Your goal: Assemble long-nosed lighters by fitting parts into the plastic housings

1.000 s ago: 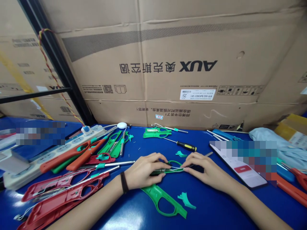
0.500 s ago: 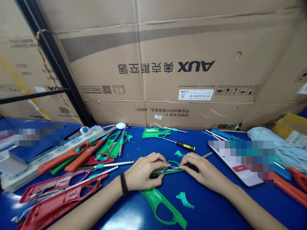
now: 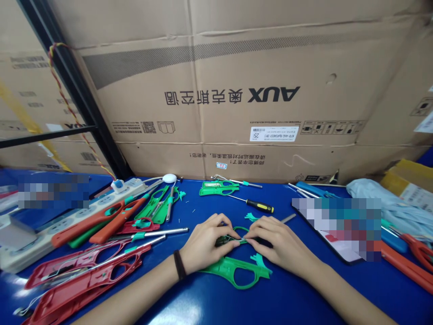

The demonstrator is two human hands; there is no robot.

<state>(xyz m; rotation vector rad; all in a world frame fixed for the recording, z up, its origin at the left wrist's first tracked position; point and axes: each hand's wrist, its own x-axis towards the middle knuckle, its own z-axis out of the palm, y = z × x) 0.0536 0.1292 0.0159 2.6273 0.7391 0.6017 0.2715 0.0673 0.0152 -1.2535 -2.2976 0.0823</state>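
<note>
My left hand [image 3: 205, 243] and my right hand [image 3: 275, 243] meet over a green plastic lighter shell [image 3: 237, 237] lying on the blue table [image 3: 297, 293]. Both hands pinch it, fingers curled on its thin wires and metal tube. A second green shell half [image 3: 237, 273] lies just in front of my hands, touching my left palm. A small teal trigger piece [image 3: 260, 262] sits by my right hand. A dark band is on my left wrist.
Red shell halves [image 3: 84, 275], orange lighters [image 3: 101, 219] and more green shells [image 3: 158, 205] lie at left beside a power strip [image 3: 61, 221]. A yellow-handled screwdriver [image 3: 259, 205] and green parts [image 3: 218, 187] lie behind. A phone [image 3: 338, 246] lies at right. Cardboard boxes [image 3: 237, 90] wall the back.
The loose green shell half in front has swung from pointing toward me to lying crosswise under my hands. My hands have drawn closer together on the shell.
</note>
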